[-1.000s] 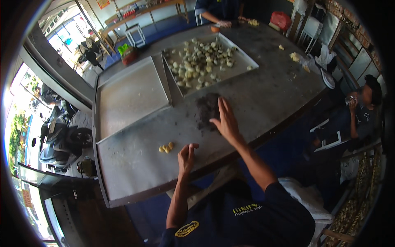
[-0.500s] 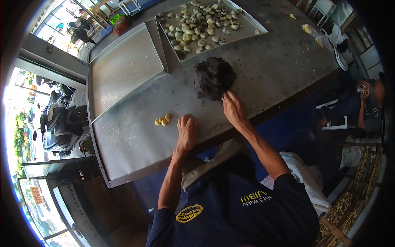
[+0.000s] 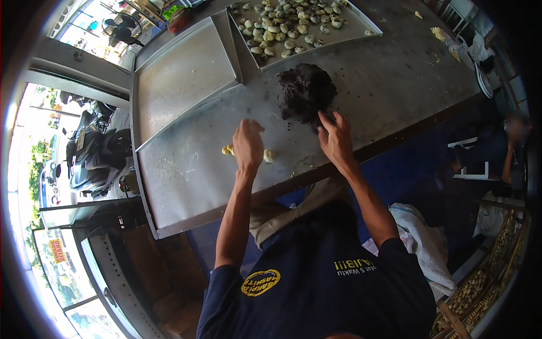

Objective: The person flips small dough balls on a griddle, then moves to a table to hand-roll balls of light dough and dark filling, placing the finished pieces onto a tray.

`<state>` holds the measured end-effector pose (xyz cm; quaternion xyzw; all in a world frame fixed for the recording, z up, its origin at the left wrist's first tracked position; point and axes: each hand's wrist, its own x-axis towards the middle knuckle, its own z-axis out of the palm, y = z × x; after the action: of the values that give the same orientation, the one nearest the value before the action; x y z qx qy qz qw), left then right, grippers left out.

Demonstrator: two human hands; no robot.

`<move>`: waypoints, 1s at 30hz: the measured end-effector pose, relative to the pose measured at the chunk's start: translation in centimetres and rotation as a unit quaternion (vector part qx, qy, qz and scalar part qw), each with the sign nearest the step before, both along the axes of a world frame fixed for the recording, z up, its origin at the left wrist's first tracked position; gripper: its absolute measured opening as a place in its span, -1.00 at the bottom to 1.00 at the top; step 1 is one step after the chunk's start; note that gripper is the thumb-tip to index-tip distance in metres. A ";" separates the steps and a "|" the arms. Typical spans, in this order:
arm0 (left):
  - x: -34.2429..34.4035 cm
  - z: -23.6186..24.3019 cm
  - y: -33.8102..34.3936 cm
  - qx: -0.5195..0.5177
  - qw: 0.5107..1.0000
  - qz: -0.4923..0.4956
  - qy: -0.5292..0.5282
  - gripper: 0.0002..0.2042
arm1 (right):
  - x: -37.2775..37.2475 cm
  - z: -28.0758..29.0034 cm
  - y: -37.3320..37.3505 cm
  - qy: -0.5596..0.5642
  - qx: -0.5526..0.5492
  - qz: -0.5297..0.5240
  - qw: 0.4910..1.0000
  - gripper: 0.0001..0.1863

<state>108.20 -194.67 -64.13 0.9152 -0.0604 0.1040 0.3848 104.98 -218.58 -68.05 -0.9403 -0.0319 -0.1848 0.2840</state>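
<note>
A mound of dark, crumbly paste (image 3: 306,95) lies on the metal table. At its near edge is my right hand (image 3: 337,138), fingers apart, the tips close to or touching the paste; whether a bit of it sticks to them I cannot tell. To the left, my left hand (image 3: 248,146) hovers over the table with its fingers stretched out, and I see nothing in it. Small yellow dough pieces (image 3: 227,150) show beside it, partly hidden by the hand. A pale dough ball (image 3: 268,155) sits just right of my left wrist.
Beyond the paste, a tray (image 3: 361,42) holds many pale, dark-spotted balls. A flat metal tray (image 3: 186,73) stands at the far left. Dough scraps (image 3: 438,34) and a plastic bag (image 3: 480,48) lie at the far right corner. Someone sits off to the right (image 3: 497,147).
My left hand has lifted and moved farther over the yellow pieces, its fingers opening out. A pale dough ball now shows beside it. My right hand's fingers have spread at the paste. The view has shifted slightly.
</note>
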 end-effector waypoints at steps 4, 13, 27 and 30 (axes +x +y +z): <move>1.6 -5.1 -1.6 0.244 0.964 0.030 -0.099 -0.82 | 0.0 0.7 2.0 0.024 -0.029 0.002 0.999 -0.56; -5.3 -1.1 1.7 0.209 0.970 -0.128 0.003 -0.72 | 1.9 0.3 -0.7 0.059 0.023 0.032 0.998 -0.63; -4.2 -3.9 8.7 0.136 0.983 0.017 -0.121 -0.70 | 0.2 -2.3 0.8 0.071 -0.045 0.042 0.996 -0.54; -7.3 -3.0 9.7 0.116 0.981 0.155 0.004 -0.78 | 0.4 1.6 1.1 0.132 0.008 0.021 0.991 -0.52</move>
<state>100.94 -184.98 -67.09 0.9522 0.0720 0.1506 0.2558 105.42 -217.51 -66.45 -0.9533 -0.0123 -0.0538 0.2969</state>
